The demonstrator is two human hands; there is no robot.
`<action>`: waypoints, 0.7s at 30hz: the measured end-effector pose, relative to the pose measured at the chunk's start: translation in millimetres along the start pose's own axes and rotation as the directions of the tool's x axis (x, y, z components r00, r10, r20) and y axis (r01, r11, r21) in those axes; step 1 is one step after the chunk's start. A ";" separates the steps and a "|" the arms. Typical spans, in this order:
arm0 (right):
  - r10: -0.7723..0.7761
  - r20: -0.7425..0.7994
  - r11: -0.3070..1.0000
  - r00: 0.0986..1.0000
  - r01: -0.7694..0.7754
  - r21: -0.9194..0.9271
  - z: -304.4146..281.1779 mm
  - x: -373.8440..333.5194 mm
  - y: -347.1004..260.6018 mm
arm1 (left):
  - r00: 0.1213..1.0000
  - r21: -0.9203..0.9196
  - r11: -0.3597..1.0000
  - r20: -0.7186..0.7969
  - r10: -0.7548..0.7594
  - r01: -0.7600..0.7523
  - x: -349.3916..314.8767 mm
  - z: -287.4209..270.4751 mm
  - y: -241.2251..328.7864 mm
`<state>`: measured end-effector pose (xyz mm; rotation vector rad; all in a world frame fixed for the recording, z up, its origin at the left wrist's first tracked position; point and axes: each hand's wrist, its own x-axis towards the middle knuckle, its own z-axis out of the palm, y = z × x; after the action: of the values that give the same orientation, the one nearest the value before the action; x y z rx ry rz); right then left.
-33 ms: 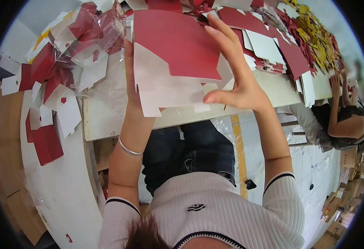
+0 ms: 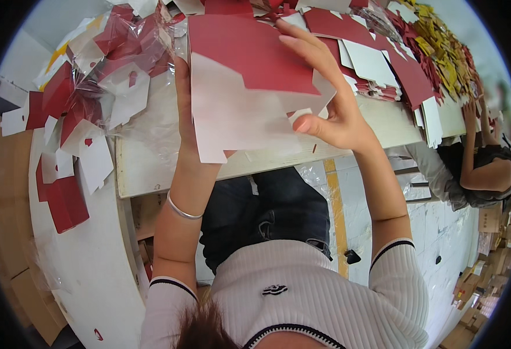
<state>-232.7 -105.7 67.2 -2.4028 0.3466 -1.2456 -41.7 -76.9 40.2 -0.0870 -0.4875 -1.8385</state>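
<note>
The box (image 2: pixel 238 87), a folded card piece with a red panel uppermost and a pale panel below it, is held up in front of the body, over the near edge of the table (image 2: pixel 383 125). Its left side is gripped by the left hand (image 2: pixel 187 125), whose fingers lie along that edge; the rest of that grip is hidden behind the card. The right hand (image 2: pixel 341 119) is spread open at the right side, with the fingers reaching toward the upper corner and the thumb apart from them, near a small flap (image 2: pixel 302 113) at the lower right; whether the card is touched by the fingertips cannot be told. For good handling, it seems best that the left side be held firmly but without squeezing, since thin card is easily dented. Pressure from the right hand would best be spread through flat fingers and kept to the crease lines, so that the panels are bent evenly and no new fold is made. The small flap should be guided by the thumb rather than pushed hard, as its edge could be crumpled. The box is also best kept away from the clear film (image 2: pixel 156 110) at the left and the stack (image 2: pixel 372 64) at the right, where a flap might be snagged.
</note>
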 end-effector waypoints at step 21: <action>0.179 -0.323 0.940 0.929 -0.065 0.334 -7.7 5.5 -5.6 | 0.893 0.893 0.152 0.385 0.232 -0.424 15.0 36.9 -5.8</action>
<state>-235.8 -104.8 77.8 -1.8586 0.3613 -1.5400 -58.7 -75.2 76.7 0.5093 -1.5611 -0.7754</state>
